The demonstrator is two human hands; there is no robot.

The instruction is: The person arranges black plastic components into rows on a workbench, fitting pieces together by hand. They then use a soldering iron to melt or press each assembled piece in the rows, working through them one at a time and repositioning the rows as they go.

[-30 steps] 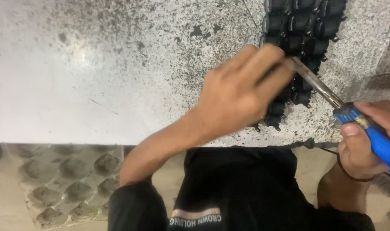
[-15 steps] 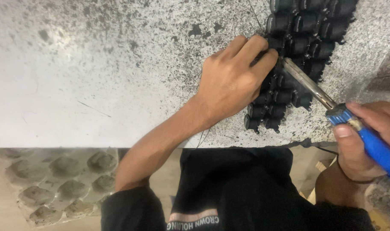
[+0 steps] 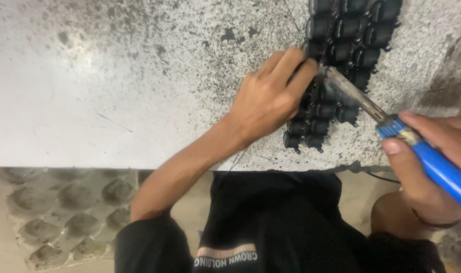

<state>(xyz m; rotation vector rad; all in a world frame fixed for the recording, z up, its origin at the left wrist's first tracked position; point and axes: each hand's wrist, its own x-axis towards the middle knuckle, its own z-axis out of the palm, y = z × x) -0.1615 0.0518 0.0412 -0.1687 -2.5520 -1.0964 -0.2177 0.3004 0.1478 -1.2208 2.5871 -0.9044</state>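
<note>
Left hand (image 3: pixel 268 101) lies palm down on the block of small black cylindrical parts (image 3: pixel 342 65), which sits at the upper right of the speckled stone slab (image 3: pixel 139 65). Its fingers are bent and close together, tips pressing on one part near the block's left edge; whether they pinch it or only steady it cannot be made out, since the hand covers the spot.

Right hand (image 3: pixel 433 167) is wrapped tightly around the blue handle of a soldering iron (image 3: pixel 428 156), thumb on top. The iron's metal shaft (image 3: pixel 352 93) slants up and left, its tip meeting the block just beside the left fingertips.

Hidden or unclear: the iron's tip is lost among dark parts and fingers. The block runs off the top edge of the frame, so its full extent is unknown. The handle's rear end is cut off at the right edge. The parts are too dark and small to tell in detail. A thin black cord (image 3: pixel 372 172) hangs at the slab's front edge.

Surface: pale slab, heavily flecked with black toward the right, smoother and whiter at left. Below it, at lower left, a floor of raised rounded studs (image 3: pixel 68 202). The person wears a black shirt (image 3: pixel 271 227).
</note>
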